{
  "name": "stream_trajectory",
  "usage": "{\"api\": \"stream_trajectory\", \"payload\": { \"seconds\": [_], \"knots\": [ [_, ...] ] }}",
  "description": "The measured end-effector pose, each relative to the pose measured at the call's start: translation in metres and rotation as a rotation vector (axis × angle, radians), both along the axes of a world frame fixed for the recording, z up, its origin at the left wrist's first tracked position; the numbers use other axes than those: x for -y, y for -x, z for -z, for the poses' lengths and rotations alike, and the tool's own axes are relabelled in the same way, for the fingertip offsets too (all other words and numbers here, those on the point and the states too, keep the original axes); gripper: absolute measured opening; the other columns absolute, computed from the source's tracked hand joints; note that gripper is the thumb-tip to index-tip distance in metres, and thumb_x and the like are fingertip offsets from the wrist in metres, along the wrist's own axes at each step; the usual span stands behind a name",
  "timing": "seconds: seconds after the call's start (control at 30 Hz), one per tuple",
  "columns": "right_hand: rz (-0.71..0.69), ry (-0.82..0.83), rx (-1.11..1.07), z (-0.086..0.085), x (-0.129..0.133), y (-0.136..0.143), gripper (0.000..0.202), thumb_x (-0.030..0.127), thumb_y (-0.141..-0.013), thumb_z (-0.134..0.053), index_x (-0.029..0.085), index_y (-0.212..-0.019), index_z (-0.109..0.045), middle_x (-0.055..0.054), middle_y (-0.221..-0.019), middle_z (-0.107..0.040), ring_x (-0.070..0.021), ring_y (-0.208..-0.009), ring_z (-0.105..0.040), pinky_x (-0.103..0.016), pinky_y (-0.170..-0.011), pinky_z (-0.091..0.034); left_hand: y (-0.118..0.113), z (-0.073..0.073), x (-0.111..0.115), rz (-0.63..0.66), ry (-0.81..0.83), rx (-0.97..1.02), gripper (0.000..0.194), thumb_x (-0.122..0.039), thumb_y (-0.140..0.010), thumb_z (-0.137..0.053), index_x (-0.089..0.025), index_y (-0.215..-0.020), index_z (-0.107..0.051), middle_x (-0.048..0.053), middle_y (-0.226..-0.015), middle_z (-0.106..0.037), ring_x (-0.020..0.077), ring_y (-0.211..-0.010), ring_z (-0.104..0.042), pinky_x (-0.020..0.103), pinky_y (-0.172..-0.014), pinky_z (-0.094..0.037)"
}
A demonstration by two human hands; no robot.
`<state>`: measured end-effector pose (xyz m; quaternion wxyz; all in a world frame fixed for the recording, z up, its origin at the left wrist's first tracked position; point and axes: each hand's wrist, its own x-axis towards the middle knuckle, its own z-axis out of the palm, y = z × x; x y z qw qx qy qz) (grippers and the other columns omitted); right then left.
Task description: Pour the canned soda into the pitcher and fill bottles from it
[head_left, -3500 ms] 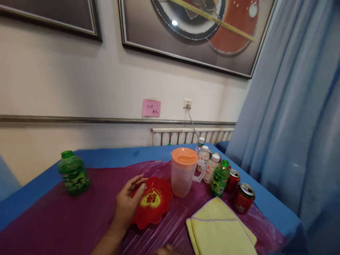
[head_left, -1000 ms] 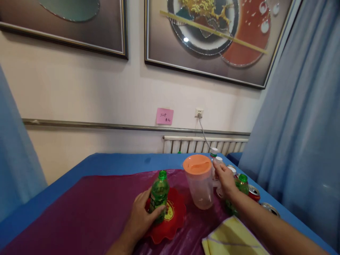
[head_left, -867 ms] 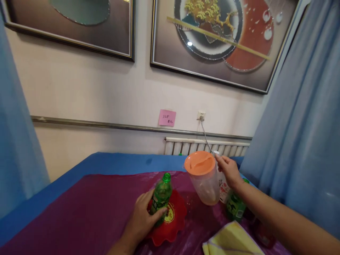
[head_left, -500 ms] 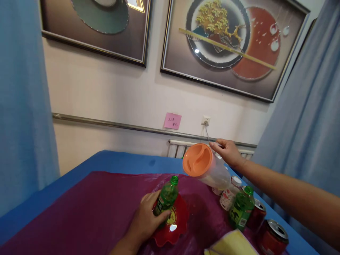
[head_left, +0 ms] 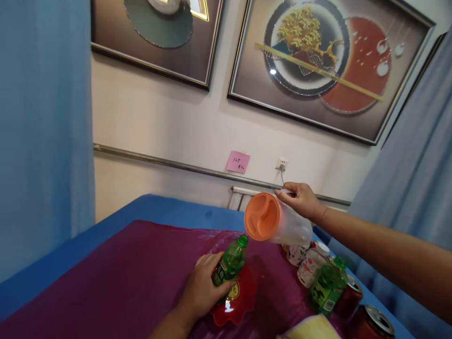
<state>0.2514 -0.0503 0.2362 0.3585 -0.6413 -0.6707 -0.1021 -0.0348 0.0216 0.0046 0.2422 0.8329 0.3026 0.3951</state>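
My left hand [head_left: 205, 287] is closed round a green plastic bottle [head_left: 231, 261], uncapped and leaning a little to the right. The bottle is over a red scalloped plate [head_left: 243, 292] with a yellow mark; the hand hides its base. Up and to the right, my right hand [head_left: 300, 200] grips the handle of a clear pitcher [head_left: 293, 228]. Its orange lid [head_left: 262, 216] faces left, so the pitcher lies tilted on its side, the lid just above the bottle's mouth and apart from it. No stream of liquid can be made out between them.
Along the right edge stand white-capped bottles [head_left: 312, 263], another green bottle [head_left: 328, 286] and red cans [head_left: 374, 322]. A yellow cloth [head_left: 312, 328] lies at the front. A purple sheet [head_left: 141, 273] covers the blue table [head_left: 165, 209]. Blue curtains [head_left: 45, 117] hang at both sides.
The pitcher has tipped further toward level, with its lid lower relative to the bottle's mouth. The whole view has shifted slightly; the left hand keeps its hold on the bottle.
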Motion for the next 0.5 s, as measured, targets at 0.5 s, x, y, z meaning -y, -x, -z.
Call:
{"api": "stream_trajectory", "payload": {
  "seconds": [0.5],
  "knots": [
    [-0.003, 0.012, 0.118, -0.0072, -0.0015, 0.0104, 0.05, 0.06, -0.083, -0.055, 0.025, -0.057, -0.03, 0.007, -0.052, -0.029, -0.0104, -0.05, -0.029, -0.027, -0.05, -0.023, 0.001, -0.0042, 0.0022, 0.015, 0.061, -0.025, 0.06, -0.036, -0.068, -0.085, -0.026, -0.124, -0.067, 0.009, -0.118, -0.074, 0.032, -0.11, -0.066, 0.048, -0.103, -0.046]
  ]
}}
